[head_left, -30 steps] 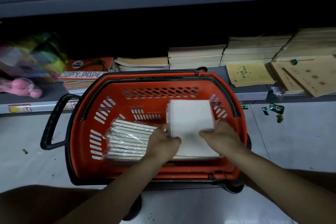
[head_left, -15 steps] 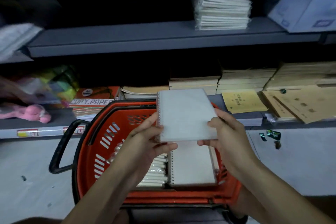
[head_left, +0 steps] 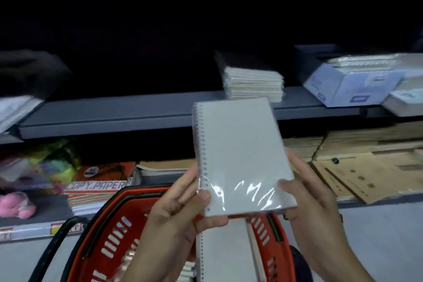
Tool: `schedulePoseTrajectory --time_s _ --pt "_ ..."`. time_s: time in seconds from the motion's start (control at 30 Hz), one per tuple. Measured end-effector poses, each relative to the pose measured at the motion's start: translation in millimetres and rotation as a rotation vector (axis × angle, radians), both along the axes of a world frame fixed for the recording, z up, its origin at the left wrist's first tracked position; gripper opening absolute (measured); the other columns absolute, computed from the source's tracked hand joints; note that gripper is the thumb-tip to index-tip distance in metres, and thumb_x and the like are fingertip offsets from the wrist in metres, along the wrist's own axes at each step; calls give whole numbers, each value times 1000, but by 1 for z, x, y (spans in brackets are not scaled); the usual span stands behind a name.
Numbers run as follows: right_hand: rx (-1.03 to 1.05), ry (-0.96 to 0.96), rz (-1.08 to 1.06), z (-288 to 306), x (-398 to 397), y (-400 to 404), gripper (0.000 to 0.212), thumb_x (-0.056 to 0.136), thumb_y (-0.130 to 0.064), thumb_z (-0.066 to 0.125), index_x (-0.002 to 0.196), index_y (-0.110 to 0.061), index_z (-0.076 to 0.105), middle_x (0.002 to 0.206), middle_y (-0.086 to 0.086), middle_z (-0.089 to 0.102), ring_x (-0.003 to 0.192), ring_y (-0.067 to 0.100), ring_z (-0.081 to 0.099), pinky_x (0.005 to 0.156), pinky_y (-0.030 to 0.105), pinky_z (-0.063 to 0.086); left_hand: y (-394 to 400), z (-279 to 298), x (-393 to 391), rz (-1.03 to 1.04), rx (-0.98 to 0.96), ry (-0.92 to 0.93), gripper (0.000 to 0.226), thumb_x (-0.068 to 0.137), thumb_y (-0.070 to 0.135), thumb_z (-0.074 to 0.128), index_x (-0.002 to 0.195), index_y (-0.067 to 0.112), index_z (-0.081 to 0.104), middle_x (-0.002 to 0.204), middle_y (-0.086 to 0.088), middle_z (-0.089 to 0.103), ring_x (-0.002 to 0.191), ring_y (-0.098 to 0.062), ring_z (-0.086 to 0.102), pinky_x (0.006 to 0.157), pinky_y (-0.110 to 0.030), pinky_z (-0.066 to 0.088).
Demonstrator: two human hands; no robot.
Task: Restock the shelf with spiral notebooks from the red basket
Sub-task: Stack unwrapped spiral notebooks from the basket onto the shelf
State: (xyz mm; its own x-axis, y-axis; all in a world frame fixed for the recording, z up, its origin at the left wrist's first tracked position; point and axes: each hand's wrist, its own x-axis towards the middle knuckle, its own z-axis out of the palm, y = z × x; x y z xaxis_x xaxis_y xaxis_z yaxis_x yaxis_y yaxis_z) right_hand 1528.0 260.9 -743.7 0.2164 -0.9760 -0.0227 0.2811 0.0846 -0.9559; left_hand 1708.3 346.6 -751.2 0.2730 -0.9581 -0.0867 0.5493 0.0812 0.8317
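Observation:
I hold a white spiral notebook [head_left: 240, 155] in clear wrap above the red basket [head_left: 109, 233], tilted up toward the shelves. My left hand [head_left: 180, 208] grips its lower left corner by the spiral binding, thumb on the cover. My right hand [head_left: 306, 199] grips its lower right edge. Below, another white spiral notebook [head_left: 222, 252] lies in the basket. A stack of wrapped notebooks [head_left: 254, 84] sits on the grey middle shelf [head_left: 119, 114], just beyond the one I hold.
A blue-white box [head_left: 350, 84] of notebooks stands right of the stack. The lower shelf carries brown exercise books [head_left: 366, 167], a copy paper pack [head_left: 98, 186], colourful items and a pink toy [head_left: 16, 205]. The basket's black handle [head_left: 52, 249] juts left over the grey floor.
Both hands lifted the top notebook out of the basket and raised it toward the middle shelf. The view tilted up, revealing the shelf's notebook stack.

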Motion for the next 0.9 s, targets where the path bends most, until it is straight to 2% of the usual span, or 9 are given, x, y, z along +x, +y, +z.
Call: schedulePoseTrajectory --time_s 0.2,0.37,0.5,0.53,0.6,0.67,0.73,0.83,0.9 --pt "-21 -35 6 44 -1 -72 45 97 4 45 120 -26 69 111 -2 77 93 24 73 55 29 55 -71 60 -4 -3 -80 -114 52 92 0 56 141 18 53 127 2 70 105 -22 73 67 -29 61" --pt "-49 -37 78 80 11 -144 40 98 0 40 126 -13 66 118 3 74 97 20 71 61 29 56 -137 98 2 30 -89 -110 49 96 -4 53 143 9 48 127 -9 69 107 -22 72 77 -32 62" --pt "79 -72 86 86 28 -194 26 97 -1 45 114 -4 66 120 15 70 97 26 68 63 29 59 -177 111 7 160 -38 -207 44 99 0 55 141 10 51 112 -10 66 84 -17 77 85 -30 61" --pt "119 -97 93 85 32 -204 21 97 -3 50 112 -3 65 120 17 69 99 26 68 67 31 59 -185 112 7 195 -10 -258 41 100 2 55 139 12 53 106 -3 65 79 -15 77 90 -31 59" --pt "160 -119 120 79 32 -213 23 98 -13 59 118 -4 63 122 14 70 108 25 68 88 38 58 -195 109 5 243 25 -350 37 101 5 54 137 14 56 108 1 65 76 -12 77 95 -31 57" --pt "119 -153 139 68 25 -213 37 96 -20 65 129 -4 58 122 13 72 113 23 69 101 42 52 -199 101 3 265 28 -447 36 98 8 59 133 15 57 120 -1 66 78 -12 77 92 -29 58" --pt "44 -167 99 55 16 -207 51 91 -17 71 135 -2 50 123 17 70 111 25 71 101 43 52 -198 90 3 312 25 -563 33 94 13 67 125 21 60 117 5 69 81 -10 77 86 -25 58" --pt "-61 25 -101 43 11 -200 43 88 -11 74 126 -4 58 112 13 74 96 22 76 96 39 55 -200 78 5 390 25 -701 27 91 22 71 118 25 67 95 5 76 79 -6 75 64 -8 52" --pt "-139 114 -155 41 13 -202 36 89 -13 74 122 -6 64 106 8 77 90 20 77 92 36 57 -206 74 6 432 19 -723 25 92 23 70 117 23 69 86 2 77 76 -5 74 57 -4 49"
